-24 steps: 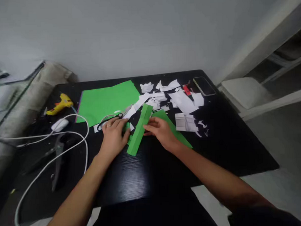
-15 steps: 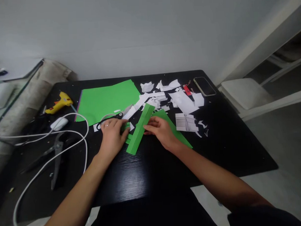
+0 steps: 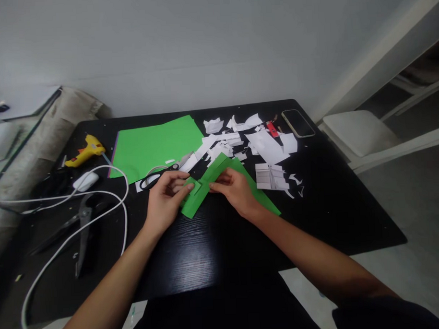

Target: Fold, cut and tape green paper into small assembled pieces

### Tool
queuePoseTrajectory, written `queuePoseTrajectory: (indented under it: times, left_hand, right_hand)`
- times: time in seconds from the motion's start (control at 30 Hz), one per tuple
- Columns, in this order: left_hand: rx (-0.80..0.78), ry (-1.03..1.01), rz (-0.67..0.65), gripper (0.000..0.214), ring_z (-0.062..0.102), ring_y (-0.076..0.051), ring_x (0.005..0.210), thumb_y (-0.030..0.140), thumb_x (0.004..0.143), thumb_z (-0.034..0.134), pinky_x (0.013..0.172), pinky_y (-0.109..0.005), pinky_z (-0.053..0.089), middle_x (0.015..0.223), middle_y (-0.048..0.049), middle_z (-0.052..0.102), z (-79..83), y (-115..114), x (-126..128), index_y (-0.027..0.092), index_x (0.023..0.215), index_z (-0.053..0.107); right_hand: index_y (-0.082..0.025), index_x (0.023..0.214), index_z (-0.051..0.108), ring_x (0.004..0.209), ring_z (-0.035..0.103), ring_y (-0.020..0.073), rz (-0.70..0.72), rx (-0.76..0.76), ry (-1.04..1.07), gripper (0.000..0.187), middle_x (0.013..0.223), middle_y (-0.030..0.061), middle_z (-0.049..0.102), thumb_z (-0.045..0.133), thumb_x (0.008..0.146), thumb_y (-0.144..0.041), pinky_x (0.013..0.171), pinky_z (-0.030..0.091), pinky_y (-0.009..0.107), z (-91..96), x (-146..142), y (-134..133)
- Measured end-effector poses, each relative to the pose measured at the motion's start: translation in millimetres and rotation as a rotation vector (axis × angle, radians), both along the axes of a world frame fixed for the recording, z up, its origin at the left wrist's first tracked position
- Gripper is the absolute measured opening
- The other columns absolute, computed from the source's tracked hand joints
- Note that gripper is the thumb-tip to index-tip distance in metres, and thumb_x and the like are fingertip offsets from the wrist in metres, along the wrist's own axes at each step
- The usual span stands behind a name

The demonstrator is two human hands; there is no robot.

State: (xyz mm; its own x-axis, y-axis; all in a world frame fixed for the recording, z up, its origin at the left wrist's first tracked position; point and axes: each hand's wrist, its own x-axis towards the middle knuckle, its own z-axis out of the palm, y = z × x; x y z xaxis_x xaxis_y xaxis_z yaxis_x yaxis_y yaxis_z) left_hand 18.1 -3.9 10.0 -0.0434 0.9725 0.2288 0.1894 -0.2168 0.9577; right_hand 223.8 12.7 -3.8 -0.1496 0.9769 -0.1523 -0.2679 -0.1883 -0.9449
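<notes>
A folded green paper strip (image 3: pixel 204 185) lies slantwise on the black table (image 3: pixel 194 261). My left hand (image 3: pixel 165 201) pinches a small green piece at the strip's left side, fingers curled. My right hand (image 3: pixel 235 189) pinches the strip's right edge with fingers pressed together. Under my right hand lies a larger green sheet piece (image 3: pixel 258 194). Black-handled scissors (image 3: pixel 158 175) rest just beyond my left hand.
A big green sheet (image 3: pixel 156 145) lies at the back left, white paper scraps (image 3: pixel 265 146) at the back right, with a phone (image 3: pixel 298 123) and a red object (image 3: pixel 272 129). A yellow glue gun (image 3: pixel 85 150), white cable (image 3: pixel 98 207) and pliers (image 3: pixel 81 227) lie at the left.
The green strip has been drawn nearer and turned flatter between my hands. My left hand shifted from lying on a small green piece to pinching it at the strip's side.
</notes>
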Motion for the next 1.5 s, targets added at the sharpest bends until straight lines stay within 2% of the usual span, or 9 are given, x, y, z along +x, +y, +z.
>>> queuePoseTrajectory:
  times: [0.1, 0.3, 0.53, 0.77, 0.93, 1.03, 1.17, 1.33, 1.5]
  left_hand:
    - [-0.054, -0.053, -0.034, 0.029, 0.071, -0.016, 0.078, 0.027, 0.080, 0.087, 0.078, -0.032, 0.062, 0.090, -0.0021, 0.074, -1.5, -1, 3, 0.021, 0.106, 0.075]
    - [-0.022, 0.042, -0.027, 0.026, 0.071, -0.017, 0.085, 0.024, 0.082, 0.085, 0.083, -0.033, 0.061, 0.093, -0.0022, 0.075, -0.2, 0, 2, 0.022, 0.106, 0.076]
    - [-0.107, 0.074, -0.109, 0.019, 0.067, -0.016, 0.075, 0.028, 0.085, 0.082, 0.073, -0.032, 0.058, 0.083, -0.0012, 0.073, 2.0, 1, 0, 0.022, 0.102, 0.078]
    - [-0.120, 0.101, -0.075, 0.017, 0.064, -0.016, 0.073, 0.038, 0.092, 0.076, 0.064, -0.028, 0.052, 0.083, -0.0031, 0.074, 2.9, 1, -3, 0.022, 0.097, 0.080]
    - [-0.105, 0.016, -0.048, 0.015, 0.061, -0.013, 0.062, 0.035, 0.091, 0.078, 0.057, -0.025, 0.049, 0.073, 0.0000, 0.068, 3.1, 1, -2, 0.020, 0.091, 0.073]
    - [-0.078, -0.012, -0.034, 0.016, 0.065, -0.014, 0.067, 0.032, 0.090, 0.079, 0.063, -0.027, 0.054, 0.078, -0.0009, 0.071, 5.3, -1, -1, 0.021, 0.099, 0.073]
    - [-0.020, 0.145, -0.079, 0.024, 0.071, -0.017, 0.078, 0.032, 0.091, 0.078, 0.075, -0.031, 0.059, 0.085, -0.0022, 0.077, 9.6, -5, 1, 0.021, 0.113, 0.077]
    - [0.029, 0.249, -0.068, 0.021, 0.073, -0.018, 0.081, 0.031, 0.092, 0.077, 0.082, -0.034, 0.060, 0.087, -0.0021, 0.078, 10.7, -8, 3, 0.022, 0.111, 0.079]
    - [0.041, 0.181, -0.016, 0.024, 0.073, -0.017, 0.082, 0.030, 0.093, 0.077, 0.083, -0.032, 0.060, 0.087, -0.0013, 0.077, 11.2, -8, 2, 0.023, 0.116, 0.078]
  right_hand:
    - [-0.024, 0.090, 0.070, 0.095, 0.078, 0.0264, 0.004, -0.003, -0.003, 0.035, 0.095, 0.0033, 0.080, 0.096, 0.068, -0.035, 0.093, 0.067, 0.051, 0.2, -1, -1]
    - [-0.024, 0.091, 0.071, 0.099, 0.078, 0.0270, 0.019, -0.008, -0.009, 0.035, 0.099, 0.0040, 0.081, 0.096, 0.068, -0.035, 0.096, 0.066, 0.051, 2.4, -2, -4]
    - [-0.025, 0.091, 0.072, 0.101, 0.078, 0.0279, 0.022, -0.039, 0.032, 0.039, 0.100, 0.0034, 0.081, 0.098, 0.065, -0.038, 0.097, 0.066, 0.052, 5.6, -2, -5]
    - [-0.021, 0.084, 0.076, 0.098, 0.078, 0.0281, 0.010, -0.107, 0.035, 0.029, 0.096, 0.0057, 0.081, 0.096, 0.068, -0.034, 0.101, 0.065, 0.054, 9.9, -1, -4]
    - [-0.021, 0.083, 0.077, 0.098, 0.077, 0.0274, -0.046, -0.126, 0.069, 0.027, 0.097, 0.0055, 0.081, 0.096, 0.066, -0.031, 0.102, 0.064, 0.054, 9.7, -1, -4]
    - [-0.021, 0.082, 0.078, 0.098, 0.078, 0.0280, -0.039, -0.126, 0.063, 0.026, 0.094, 0.0058, 0.081, 0.096, 0.067, -0.033, 0.104, 0.063, 0.054, 9.2, -2, -4]
    - [-0.023, 0.084, 0.080, 0.097, 0.078, 0.0276, -0.029, -0.113, 0.081, 0.028, 0.094, 0.0035, 0.081, 0.097, 0.066, -0.037, 0.102, 0.064, 0.053, 10.4, -3, -5]
    - [-0.025, 0.092, 0.081, 0.098, 0.078, 0.0275, 0.018, -0.085, 0.069, 0.029, 0.098, 0.0035, 0.082, 0.094, 0.072, -0.041, 0.098, 0.064, 0.051, 14.1, -3, -8]
    - [-0.025, 0.093, 0.081, 0.104, 0.077, 0.0279, 0.019, -0.069, 0.074, 0.025, 0.101, 0.0049, 0.081, 0.087, 0.080, -0.045, 0.103, 0.063, 0.052, 13.7, -3, -8]
